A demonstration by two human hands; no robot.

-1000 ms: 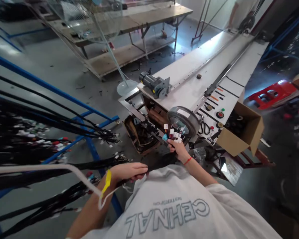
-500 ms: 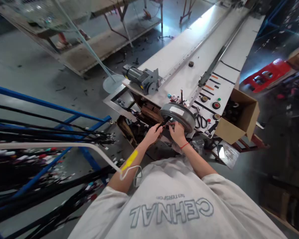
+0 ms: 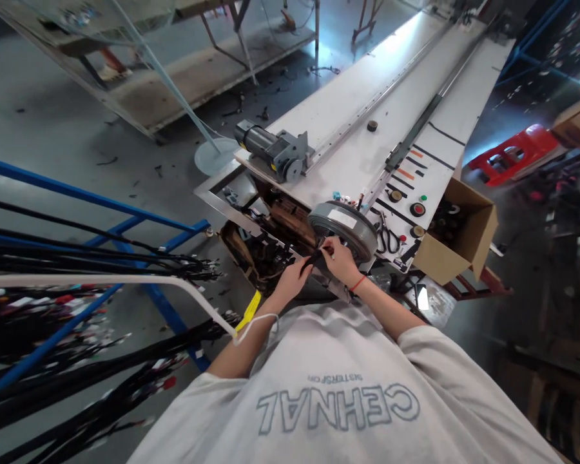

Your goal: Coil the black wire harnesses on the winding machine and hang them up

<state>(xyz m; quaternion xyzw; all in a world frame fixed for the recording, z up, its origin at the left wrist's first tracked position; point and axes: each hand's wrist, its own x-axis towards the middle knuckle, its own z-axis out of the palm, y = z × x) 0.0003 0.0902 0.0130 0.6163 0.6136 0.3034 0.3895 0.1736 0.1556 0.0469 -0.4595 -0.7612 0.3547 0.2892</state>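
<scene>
Low in front of a grey round wheel-like part (image 3: 347, 222) with a white label, my two hands are close together. Fingers of my left hand (image 3: 292, 281) are closed around a black cable bundle (image 3: 314, 259), which slants up toward the other hand. My right hand (image 3: 339, 260), a red string at its wrist, pinches at the upper end of that bundle; exactly what lies between its fingertips is too small to make out. Small connectors (image 3: 339, 196) in white and teal show just behind the round part.
A long white bench (image 3: 338, 154) with rails stretches away, carrying a motor (image 3: 270, 149), black scissors (image 3: 389, 236) and tape rolls (image 3: 395, 195). An open cardboard box (image 3: 457, 232) stands at right. Blue racks (image 3: 91, 199) with hanging black cables are at left.
My right hand has shifted slightly left, closer to my left hand, and its fingers are now drawn into a pinch. My left hand has dropped a little with the cable bundle.
</scene>
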